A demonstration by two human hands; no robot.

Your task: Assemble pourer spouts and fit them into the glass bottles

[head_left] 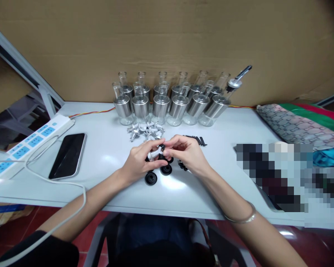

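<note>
Both hands meet at table centre, just above the white table. Left hand curled, fingers pinching a small silver pourer spout: bright metal, short tube angled toward 2 o'clock, a dark part at its tip. Right hand curled too, thumb and forefinger pressed onto the dark end of the same spout at about 3 o'clock from it. Fingertips of the two hands nearly touching. A thin bangle sits on the right wrist.

Directly under the hands, at 6 o'clock, round black rubber stoppers lie flat on the table, one beside another. At 12 o'clock from the hands, a loose heap of silver spouts. At 1 o'clock, a few thin black pieces, detail too small to tell.

Beyond the heap, two rows of glass bottles with brushed-metal sleeves, standing against the cardboard wall; the far-right bottle already carries a spout.

At 9 o'clock, a dark phone face up; beyond it a white power strip with blue sockets. At 3 o'clock, patterned fabric.
</note>
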